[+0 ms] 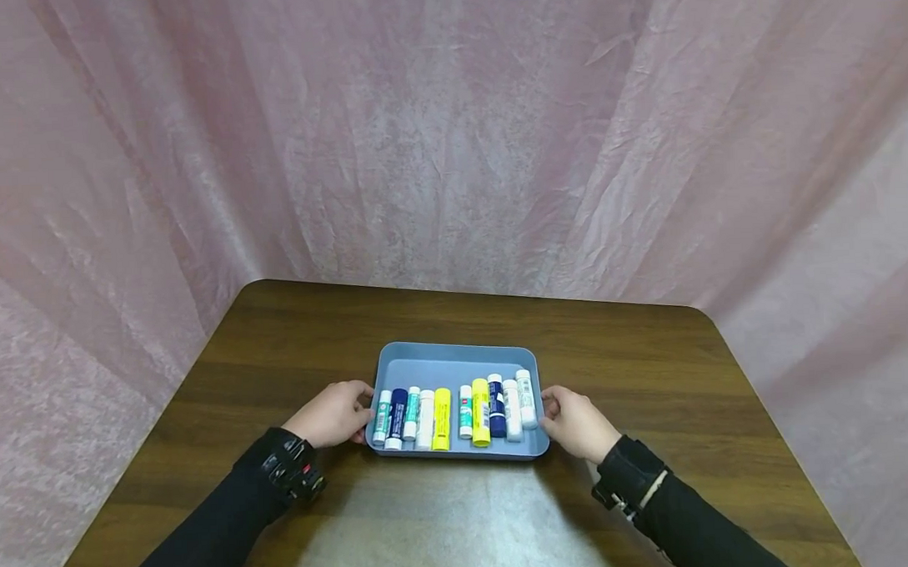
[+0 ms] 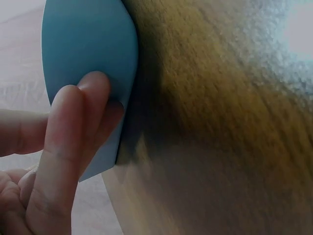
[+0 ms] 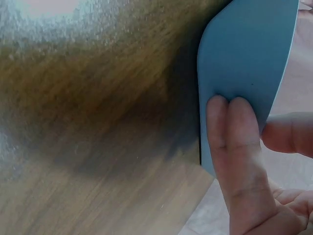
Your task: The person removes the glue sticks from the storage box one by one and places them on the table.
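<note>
A shallow blue-grey tray (image 1: 456, 354) rests on the table and carries several glue sticks lying side by side in two groups. Yellow glue sticks (image 1: 441, 419), navy ones (image 1: 396, 419), white ones (image 1: 424, 420) and green-and-white ones (image 1: 466, 411) are among them. At the tray's left end, my left hand (image 1: 337, 414) holds the side, fingertips on the outer wall (image 2: 90, 44). My right hand (image 1: 579, 423) grips the opposite end, two fingers flat along the wall (image 3: 244, 58) and the thumb at the rim. Inside the tray, a narrow gap separates the two groups.
The brown wooden table (image 1: 298, 339) has rounded far corners, and light glares off its near middle. Behind and beside it hangs a pink curtain (image 1: 449, 133). Both wrists wear black strapped devices (image 1: 291, 464).
</note>
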A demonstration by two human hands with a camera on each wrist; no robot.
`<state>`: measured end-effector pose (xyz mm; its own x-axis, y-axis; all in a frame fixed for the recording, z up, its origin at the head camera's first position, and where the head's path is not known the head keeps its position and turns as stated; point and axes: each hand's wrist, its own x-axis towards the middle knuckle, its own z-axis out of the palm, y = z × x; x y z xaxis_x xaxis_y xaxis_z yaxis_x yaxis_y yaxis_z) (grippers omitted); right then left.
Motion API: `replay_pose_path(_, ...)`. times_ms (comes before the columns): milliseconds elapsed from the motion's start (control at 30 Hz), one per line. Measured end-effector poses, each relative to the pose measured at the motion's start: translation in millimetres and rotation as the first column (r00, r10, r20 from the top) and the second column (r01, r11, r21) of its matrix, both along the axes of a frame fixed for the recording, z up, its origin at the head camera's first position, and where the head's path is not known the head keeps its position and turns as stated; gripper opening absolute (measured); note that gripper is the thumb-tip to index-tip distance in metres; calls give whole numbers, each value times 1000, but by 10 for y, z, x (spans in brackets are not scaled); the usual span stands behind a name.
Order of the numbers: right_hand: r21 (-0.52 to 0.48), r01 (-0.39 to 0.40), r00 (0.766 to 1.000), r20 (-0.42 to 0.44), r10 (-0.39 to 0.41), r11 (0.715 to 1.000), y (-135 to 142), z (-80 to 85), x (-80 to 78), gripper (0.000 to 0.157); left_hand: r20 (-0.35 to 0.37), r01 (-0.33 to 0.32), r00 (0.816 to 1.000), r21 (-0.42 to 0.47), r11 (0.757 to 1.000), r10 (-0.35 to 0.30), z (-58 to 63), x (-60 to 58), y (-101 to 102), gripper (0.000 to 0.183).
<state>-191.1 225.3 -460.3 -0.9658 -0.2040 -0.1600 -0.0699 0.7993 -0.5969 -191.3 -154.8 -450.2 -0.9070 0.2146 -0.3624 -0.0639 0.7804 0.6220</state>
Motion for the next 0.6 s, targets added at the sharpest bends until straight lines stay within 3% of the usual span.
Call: replay_pose_path(600,-18,10,1000,19,-10,1000,7,-17,16,38,-10,-6,1000,7,1000,6,-8,65,-7,42)
